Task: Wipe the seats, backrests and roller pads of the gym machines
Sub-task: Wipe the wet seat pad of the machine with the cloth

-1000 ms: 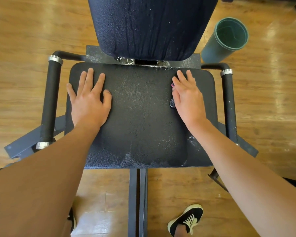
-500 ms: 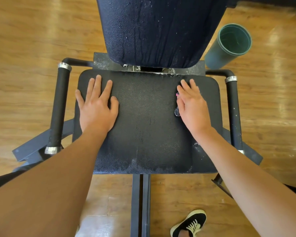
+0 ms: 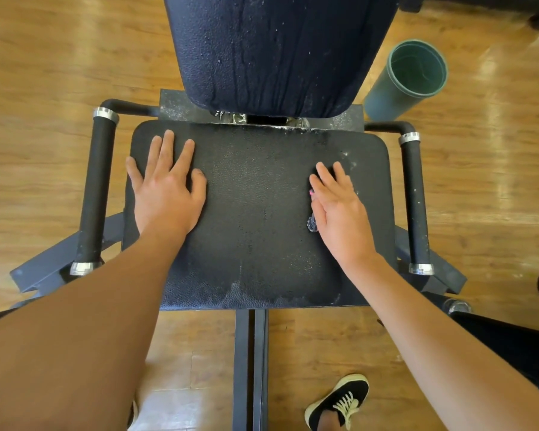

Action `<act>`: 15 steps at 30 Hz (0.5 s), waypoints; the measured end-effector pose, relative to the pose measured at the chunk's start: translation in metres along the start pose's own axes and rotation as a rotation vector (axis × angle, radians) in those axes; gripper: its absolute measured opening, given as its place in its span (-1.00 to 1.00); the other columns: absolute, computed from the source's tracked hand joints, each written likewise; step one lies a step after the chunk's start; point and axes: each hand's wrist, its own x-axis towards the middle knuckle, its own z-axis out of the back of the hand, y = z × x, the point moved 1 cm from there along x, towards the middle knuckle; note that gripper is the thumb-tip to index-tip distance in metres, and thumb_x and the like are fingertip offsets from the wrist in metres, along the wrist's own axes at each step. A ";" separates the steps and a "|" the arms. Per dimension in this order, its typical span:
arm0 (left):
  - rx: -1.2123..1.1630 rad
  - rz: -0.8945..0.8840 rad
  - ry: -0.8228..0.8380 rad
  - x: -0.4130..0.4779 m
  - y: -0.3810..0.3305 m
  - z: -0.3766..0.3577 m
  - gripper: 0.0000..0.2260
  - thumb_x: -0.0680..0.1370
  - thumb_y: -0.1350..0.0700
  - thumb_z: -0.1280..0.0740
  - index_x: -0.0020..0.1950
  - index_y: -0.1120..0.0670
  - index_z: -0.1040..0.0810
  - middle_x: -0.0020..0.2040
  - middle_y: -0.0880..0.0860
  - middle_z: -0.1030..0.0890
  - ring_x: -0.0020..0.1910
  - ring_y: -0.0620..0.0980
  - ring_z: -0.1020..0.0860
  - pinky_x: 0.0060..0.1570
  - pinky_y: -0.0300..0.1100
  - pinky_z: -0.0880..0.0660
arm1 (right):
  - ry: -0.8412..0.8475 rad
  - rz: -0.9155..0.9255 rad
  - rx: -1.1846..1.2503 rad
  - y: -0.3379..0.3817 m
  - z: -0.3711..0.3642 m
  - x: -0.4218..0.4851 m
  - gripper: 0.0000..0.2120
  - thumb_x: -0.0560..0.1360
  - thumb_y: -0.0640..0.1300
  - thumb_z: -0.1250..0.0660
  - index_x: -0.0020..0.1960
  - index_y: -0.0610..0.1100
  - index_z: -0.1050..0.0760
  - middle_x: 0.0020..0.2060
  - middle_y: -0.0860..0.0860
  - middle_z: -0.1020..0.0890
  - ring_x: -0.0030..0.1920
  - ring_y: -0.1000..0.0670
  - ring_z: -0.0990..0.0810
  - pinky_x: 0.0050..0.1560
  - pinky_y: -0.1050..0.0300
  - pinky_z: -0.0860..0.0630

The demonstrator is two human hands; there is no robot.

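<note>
Two hands lie flat on the seat (image 3: 255, 219). The left hand (image 3: 165, 194) rests on the seat's left part, its fingers (image 3: 168, 150) straight and slightly spread, holding nothing. The backrest (image 3: 277, 51) rises at the seat's far edge, streaked with wet. The right hand (image 3: 339, 213) presses on the seat's right part, fingers straight and close together. A small dark bit shows under them, and I cannot tell whether it is a cloth. White specks dot the seat's far right corner and near edge. To wipe well, I judge, brace with the left hand. Sweep the right in overlapping strokes out to that corner and edge, keeping the pressure flat.
</note>
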 end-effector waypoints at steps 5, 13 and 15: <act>-0.001 -0.001 -0.010 -0.001 0.000 0.001 -0.53 0.70 -0.04 -0.08 0.63 -0.01 -0.27 0.67 0.09 -0.14 0.66 0.06 -0.02 0.56 0.30 0.09 | 0.006 -0.037 -0.014 -0.001 0.000 0.018 -0.72 0.69 -0.23 -0.22 0.36 -0.30 -0.51 0.47 -0.15 -0.45 0.54 -0.31 -0.30 0.35 -0.29 -0.50; -0.007 -0.013 -0.033 0.000 0.001 0.000 -0.53 0.70 -0.03 -0.09 0.61 0.01 -0.30 0.66 0.11 -0.17 0.65 0.08 -0.05 0.56 0.33 0.06 | -0.010 -0.055 0.033 0.005 0.003 -0.025 -0.69 0.65 -0.28 -0.27 0.37 -0.30 -0.53 0.45 -0.17 -0.49 0.51 -0.29 -0.37 0.44 -0.22 -0.39; -0.002 -0.013 -0.033 0.000 0.001 -0.001 -0.53 0.69 -0.02 -0.09 0.61 0.01 -0.31 0.66 0.11 -0.18 0.65 0.09 -0.06 0.55 0.33 0.05 | -0.006 -0.031 0.030 0.006 0.003 -0.037 -0.70 0.63 -0.31 -0.30 0.35 -0.30 -0.53 0.43 -0.17 -0.51 0.49 -0.30 -0.39 0.42 -0.20 -0.39</act>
